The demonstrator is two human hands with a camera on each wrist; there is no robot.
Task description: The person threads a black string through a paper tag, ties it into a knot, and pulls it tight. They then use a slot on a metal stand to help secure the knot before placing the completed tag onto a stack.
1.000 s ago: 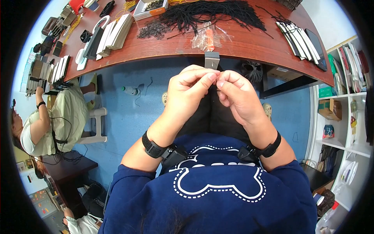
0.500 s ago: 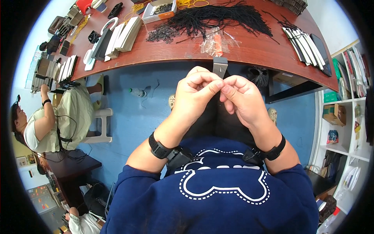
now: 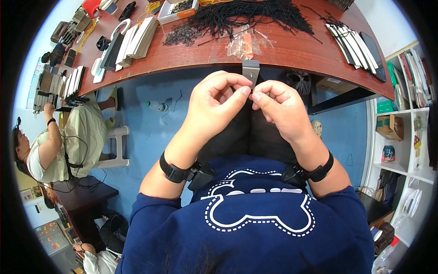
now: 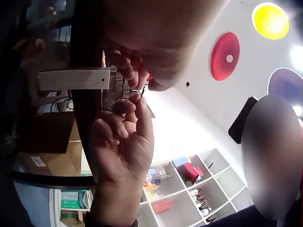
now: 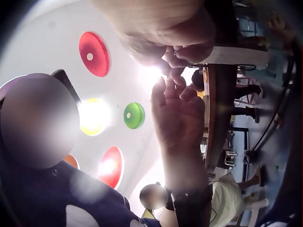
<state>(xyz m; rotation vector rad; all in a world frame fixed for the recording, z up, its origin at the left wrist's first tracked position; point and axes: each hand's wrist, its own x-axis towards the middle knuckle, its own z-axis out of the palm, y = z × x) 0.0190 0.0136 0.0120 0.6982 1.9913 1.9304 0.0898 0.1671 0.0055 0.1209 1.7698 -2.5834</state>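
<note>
Both hands are up in front of the lap, fingertips close together. My right hand [image 3: 284, 106] pinches a thin black cord [image 4: 143, 91] between thumb and index finger. In the left wrist view a short end of it pokes up above that pinch, and a loop hangs by the curled fingers. My left hand [image 3: 213, 101] is right beside it, with a small gap between thumb and index tips and the other fingers bent. In the right wrist view the left hand [image 5: 180, 111] reaches up to the right fingers, whose cord is hidden there.
Past the hands, a grey metal piece [image 3: 250, 71] juts from the edge of the red-brown table [image 3: 196, 57]. A heap of black cords [image 3: 255, 17], small dark parts [image 3: 181, 35], a plastic bag [image 3: 237, 44] and white stacks [image 3: 139, 39] lie on it. Another person [image 3: 41, 150] sits at left.
The left thumb and index finger, earlier pressed together against the right fingertips, have parted slightly and drawn a little left. The right hand keeps its pinch.
</note>
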